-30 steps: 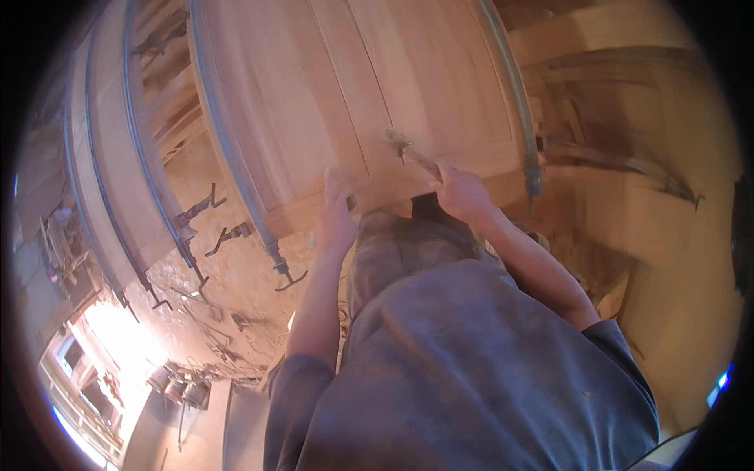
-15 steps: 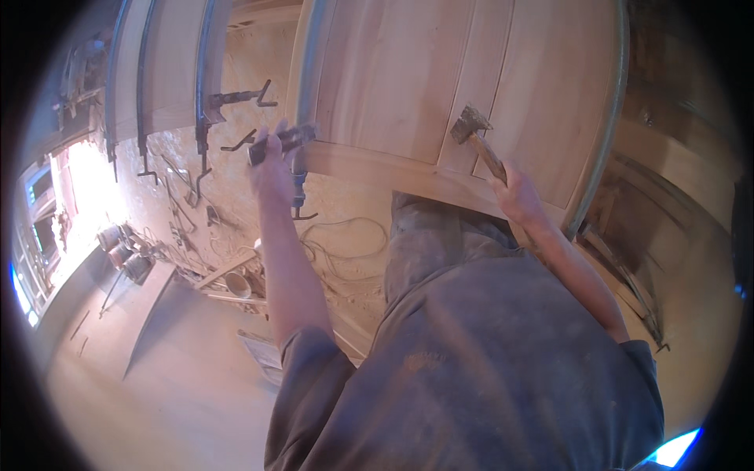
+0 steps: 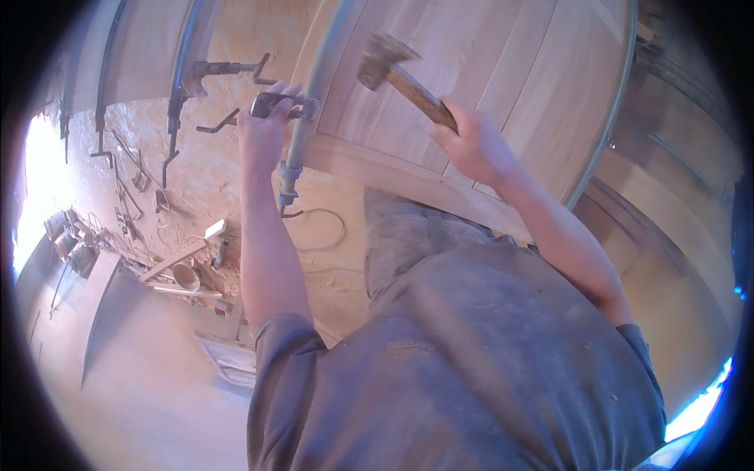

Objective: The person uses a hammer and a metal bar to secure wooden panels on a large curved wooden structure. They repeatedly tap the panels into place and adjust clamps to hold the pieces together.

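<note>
My right hand [image 3: 475, 145] grips a hammer [image 3: 420, 96] by its wooden handle. The worn, blocky metal head is raised above a pale wooden panel [image 3: 440, 47] and points left. At the panel's left edge my left hand [image 3: 263, 137] is closed around a short dark tool [image 3: 271, 104] with a greyish end. That end overlaps a long metal bar clamp [image 3: 300, 133] lying along the panel's left side; whether they touch I cannot tell. The tool's exact kind does not show.
Several more bar clamps [image 3: 179, 86] with bent crank handles hold another wooden piece [image 3: 145, 59] at the far left. Scrap wood, a round container [image 3: 186, 275] and a cable [image 3: 342, 228] lie on the dusty floor. A second long clamp [image 3: 601, 129] runs along the panel's right edge.
The hammer has risen and swung left with my right hand. My left hand, still around the dark tool, has moved slightly left and up in view. The whole view has shifted as well.
</note>
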Demonstrator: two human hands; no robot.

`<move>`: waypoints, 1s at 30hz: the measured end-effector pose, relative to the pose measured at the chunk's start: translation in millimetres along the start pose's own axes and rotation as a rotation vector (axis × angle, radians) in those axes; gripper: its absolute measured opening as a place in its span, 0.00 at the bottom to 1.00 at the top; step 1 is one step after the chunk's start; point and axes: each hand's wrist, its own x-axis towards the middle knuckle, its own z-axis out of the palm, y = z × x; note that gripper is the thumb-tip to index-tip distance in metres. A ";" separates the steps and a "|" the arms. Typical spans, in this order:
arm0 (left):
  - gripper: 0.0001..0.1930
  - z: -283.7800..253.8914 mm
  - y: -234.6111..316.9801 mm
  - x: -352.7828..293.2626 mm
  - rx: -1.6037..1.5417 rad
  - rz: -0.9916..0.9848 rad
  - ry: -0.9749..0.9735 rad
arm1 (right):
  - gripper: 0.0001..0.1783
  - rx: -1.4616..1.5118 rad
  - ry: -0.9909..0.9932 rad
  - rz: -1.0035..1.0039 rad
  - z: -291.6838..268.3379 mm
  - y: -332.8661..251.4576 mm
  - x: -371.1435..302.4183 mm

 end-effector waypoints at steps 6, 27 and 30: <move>0.21 2.7 -1.9 5.3 -0.062 0.005 0.029 | 0.12 -0.137 -0.083 -0.225 -8.0 -67.4 49.2; 0.10 7.2 -27.1 -12.0 0.185 0.142 0.216 | 0.40 -0.645 -0.254 -0.639 16.4 -131.3 81.6; 0.09 15.1 -11.2 -22.5 0.185 0.123 0.215 | 0.40 -0.649 -0.275 -0.613 12.0 -148.2 74.5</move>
